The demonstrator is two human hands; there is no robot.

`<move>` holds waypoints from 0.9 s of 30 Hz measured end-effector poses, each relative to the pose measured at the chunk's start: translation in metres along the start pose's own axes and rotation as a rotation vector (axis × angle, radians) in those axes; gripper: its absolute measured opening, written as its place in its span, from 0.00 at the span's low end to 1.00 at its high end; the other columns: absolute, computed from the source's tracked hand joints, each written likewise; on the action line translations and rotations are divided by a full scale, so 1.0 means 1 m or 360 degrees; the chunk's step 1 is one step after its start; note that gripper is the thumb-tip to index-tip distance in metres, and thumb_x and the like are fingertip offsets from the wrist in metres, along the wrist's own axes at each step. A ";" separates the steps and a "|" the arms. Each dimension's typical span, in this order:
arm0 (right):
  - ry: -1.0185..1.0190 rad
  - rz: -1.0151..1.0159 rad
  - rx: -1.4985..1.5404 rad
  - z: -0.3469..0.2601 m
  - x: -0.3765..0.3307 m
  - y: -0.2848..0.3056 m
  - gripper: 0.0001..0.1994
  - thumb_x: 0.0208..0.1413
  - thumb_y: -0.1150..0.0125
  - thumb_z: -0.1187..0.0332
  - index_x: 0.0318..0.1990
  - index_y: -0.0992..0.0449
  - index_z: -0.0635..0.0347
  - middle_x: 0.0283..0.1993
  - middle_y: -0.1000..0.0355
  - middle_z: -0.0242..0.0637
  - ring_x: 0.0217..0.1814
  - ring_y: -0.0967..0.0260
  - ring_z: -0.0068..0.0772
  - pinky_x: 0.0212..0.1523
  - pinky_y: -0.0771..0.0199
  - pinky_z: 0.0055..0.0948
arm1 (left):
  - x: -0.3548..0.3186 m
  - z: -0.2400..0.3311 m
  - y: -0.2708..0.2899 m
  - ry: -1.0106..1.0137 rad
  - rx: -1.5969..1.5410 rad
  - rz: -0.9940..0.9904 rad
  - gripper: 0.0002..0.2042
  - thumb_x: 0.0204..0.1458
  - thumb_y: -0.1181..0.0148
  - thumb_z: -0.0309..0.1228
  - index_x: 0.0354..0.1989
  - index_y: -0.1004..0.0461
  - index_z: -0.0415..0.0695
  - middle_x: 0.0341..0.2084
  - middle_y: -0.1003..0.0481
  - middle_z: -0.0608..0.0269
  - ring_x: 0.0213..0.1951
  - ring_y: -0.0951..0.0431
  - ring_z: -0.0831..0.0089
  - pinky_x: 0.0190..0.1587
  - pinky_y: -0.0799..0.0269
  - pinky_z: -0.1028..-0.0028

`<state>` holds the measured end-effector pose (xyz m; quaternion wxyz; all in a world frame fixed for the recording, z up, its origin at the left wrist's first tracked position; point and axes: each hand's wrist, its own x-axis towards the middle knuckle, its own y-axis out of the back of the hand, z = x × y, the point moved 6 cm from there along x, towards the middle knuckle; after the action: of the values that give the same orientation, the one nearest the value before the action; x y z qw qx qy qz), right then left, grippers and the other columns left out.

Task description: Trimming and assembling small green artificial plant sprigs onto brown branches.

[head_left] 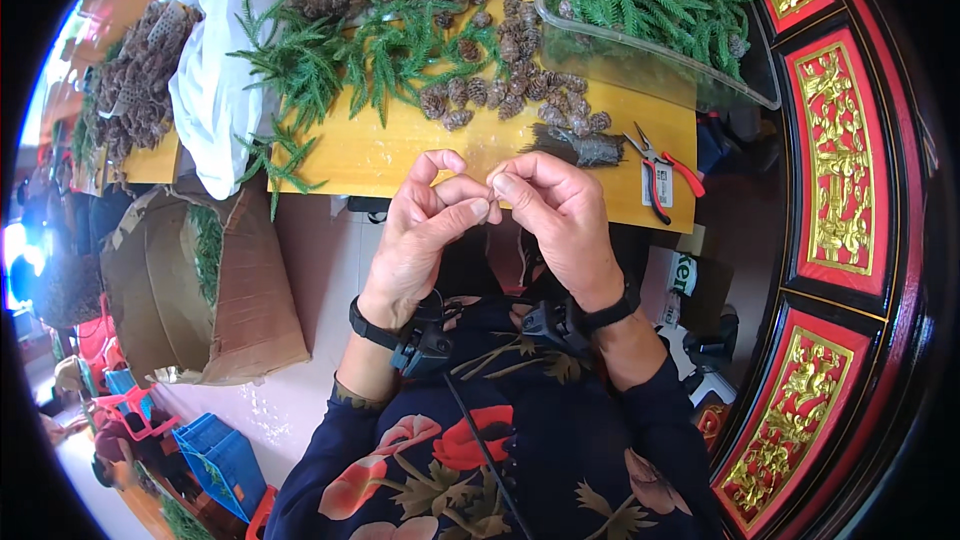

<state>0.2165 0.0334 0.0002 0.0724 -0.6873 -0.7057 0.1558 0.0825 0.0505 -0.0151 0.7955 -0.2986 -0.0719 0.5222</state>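
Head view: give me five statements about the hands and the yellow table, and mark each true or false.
1. The left hand and right hand meet with fingers pinched together just below the edge of the yellow table. True.
2. The red-handled pliers are held in the right hand. False: they lie on the table, right of the hands.
3. Green sprigs lie on the table beside loose pine cones. True.
4. The clear plastic tub at upper right holds only pine cones. False: it holds mostly green sprigs.
5. Both wrists are bare. False: each wears a black strap with a small device.
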 end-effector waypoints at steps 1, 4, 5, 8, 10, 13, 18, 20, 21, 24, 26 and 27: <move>0.0056 0.0032 -0.0050 0.000 0.000 0.001 0.04 0.62 0.43 0.75 0.38 0.24 0.67 0.32 0.28 0.28 0.31 0.32 0.15 0.34 0.33 0.15 | 0.000 -0.002 -0.001 0.0028 0.0016 -0.0006 0.16 0.57 0.41 0.22 0.51 0.39 0.44 0.32 0.22 0.59 0.27 0.32 0.85 0.28 0.43 0.86; 0.0172 0.0095 -0.0152 -0.004 -0.003 0.003 0.04 0.62 0.43 0.76 0.38 0.24 0.67 0.32 0.28 0.27 0.31 0.33 0.14 0.34 0.33 0.15 | 0.000 -0.003 -0.003 0.0081 0.0047 -0.0018 0.11 0.60 0.44 0.26 0.48 0.36 0.43 0.31 0.22 0.60 0.25 0.36 0.86 0.27 0.45 0.86; 0.0188 0.0133 -0.0247 -0.006 -0.005 0.004 0.04 0.62 0.43 0.76 0.38 0.24 0.67 0.33 0.28 0.28 0.31 0.32 0.14 0.34 0.33 0.15 | -0.001 -0.006 -0.007 0.0180 0.0103 -0.0120 0.08 0.61 0.46 0.28 0.46 0.34 0.43 0.30 0.23 0.63 0.24 0.38 0.86 0.27 0.47 0.85; 0.0221 0.0205 -0.0437 -0.010 -0.007 0.006 0.04 0.62 0.43 0.75 0.38 0.25 0.68 0.33 0.27 0.28 0.32 0.32 0.14 0.35 0.32 0.15 | -0.004 -0.011 -0.014 0.0375 0.0215 -0.0323 0.07 0.63 0.49 0.33 0.42 0.31 0.43 0.26 0.26 0.68 0.23 0.42 0.86 0.26 0.50 0.85; 0.0310 0.0228 -0.0449 -0.010 -0.007 0.006 0.04 0.61 0.42 0.77 0.41 0.27 0.68 0.34 0.26 0.30 0.33 0.31 0.14 0.36 0.31 0.15 | -0.003 -0.011 -0.014 0.0349 0.0171 -0.0273 0.09 0.63 0.52 0.34 0.39 0.30 0.42 0.23 0.33 0.71 0.22 0.44 0.85 0.25 0.52 0.83; 0.0359 0.0308 -0.0312 -0.009 -0.008 0.005 0.07 0.59 0.41 0.79 0.44 0.28 0.68 0.35 0.25 0.31 0.34 0.29 0.15 0.37 0.30 0.15 | -0.004 -0.016 -0.014 0.0318 0.0116 -0.0200 0.09 0.62 0.52 0.34 0.37 0.30 0.41 0.20 0.38 0.74 0.22 0.45 0.85 0.25 0.53 0.81; 0.0481 0.0486 -0.0035 0.000 -0.021 0.003 0.17 0.55 0.38 0.83 0.51 0.33 0.68 0.35 0.24 0.34 0.37 0.27 0.17 0.39 0.28 0.15 | -0.005 -0.023 -0.012 0.0299 0.0064 -0.0099 0.08 0.60 0.51 0.33 0.35 0.31 0.42 0.19 0.42 0.77 0.21 0.47 0.86 0.24 0.55 0.82; 0.0536 0.0505 -0.0042 0.000 -0.023 0.004 0.19 0.54 0.37 0.83 0.52 0.34 0.68 0.35 0.24 0.35 0.38 0.27 0.17 0.40 0.28 0.15 | -0.005 -0.024 -0.011 0.0309 0.0067 -0.0093 0.07 0.60 0.51 0.33 0.35 0.31 0.42 0.19 0.42 0.78 0.21 0.47 0.86 0.24 0.55 0.82; 0.0478 0.0429 -0.0219 -0.002 -0.023 0.004 0.18 0.54 0.37 0.83 0.52 0.33 0.68 0.37 0.24 0.35 0.38 0.27 0.16 0.39 0.28 0.15 | -0.004 -0.023 -0.009 0.0301 0.0099 -0.0058 0.07 0.59 0.51 0.32 0.34 0.31 0.42 0.19 0.42 0.78 0.20 0.48 0.86 0.24 0.55 0.82; 0.0355 0.0278 -0.0575 -0.008 -0.022 0.010 0.17 0.52 0.36 0.83 0.50 0.29 0.67 0.40 0.26 0.35 0.37 0.29 0.16 0.37 0.29 0.17 | -0.001 -0.021 -0.004 0.0290 0.0158 0.0011 0.07 0.58 0.51 0.32 0.34 0.31 0.43 0.19 0.43 0.78 0.20 0.49 0.87 0.24 0.56 0.82; 0.0539 0.0042 -0.0923 -0.020 -0.016 0.009 0.16 0.50 0.34 0.83 0.48 0.26 0.65 0.44 0.28 0.35 0.35 0.30 0.16 0.36 0.30 0.18 | -0.001 -0.023 -0.002 0.0456 0.0083 -0.0052 0.07 0.59 0.52 0.33 0.33 0.31 0.43 0.18 0.44 0.80 0.20 0.49 0.88 0.22 0.56 0.82; 0.0630 -0.0074 -0.1102 -0.024 -0.013 0.008 0.16 0.49 0.34 0.82 0.47 0.24 0.64 0.45 0.30 0.35 0.34 0.31 0.17 0.36 0.30 0.19 | -0.001 -0.025 -0.001 0.0540 0.0040 -0.0090 0.08 0.60 0.53 0.33 0.33 0.31 0.43 0.18 0.45 0.81 0.20 0.50 0.88 0.22 0.56 0.82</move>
<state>0.2320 0.0230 0.0216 -0.0255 -0.6716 -0.7044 -0.2285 0.0936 0.0391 -0.0345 0.8144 -0.3703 0.0617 0.4424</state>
